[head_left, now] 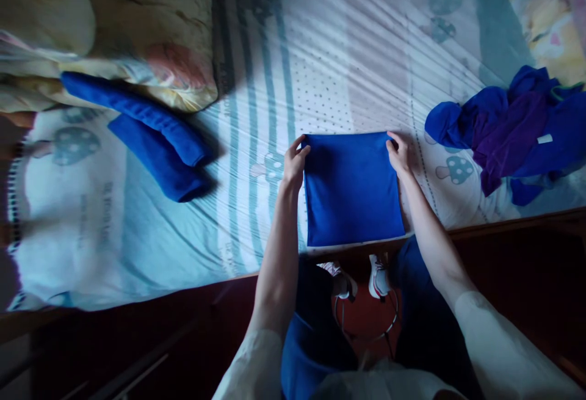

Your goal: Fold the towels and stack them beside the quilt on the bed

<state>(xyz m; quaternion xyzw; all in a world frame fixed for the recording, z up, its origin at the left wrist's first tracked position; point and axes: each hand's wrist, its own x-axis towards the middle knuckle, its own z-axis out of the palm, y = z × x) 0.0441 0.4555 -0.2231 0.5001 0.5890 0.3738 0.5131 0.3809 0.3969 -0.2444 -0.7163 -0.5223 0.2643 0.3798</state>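
A flat blue cloth [353, 189], nearly square, lies on the bed in front of me, its near edge along the bed's front edge. My left hand [295, 159] pinches its far left corner between thumb and fingers. At the far right corner, my right hand [399, 152] grips the cloth the same way. The fabric between the hands looks smooth, with its far edge straight.
Two rolled or folded blue cloths [155, 137] rest at the left beside a yellowish quilt [160, 21]. A crumpled pile of blue and purple clothes [513, 125] is at the right. A patterned sheet [320, 52] covers the bed; a cat-print cushion [552, 36] lies far right.
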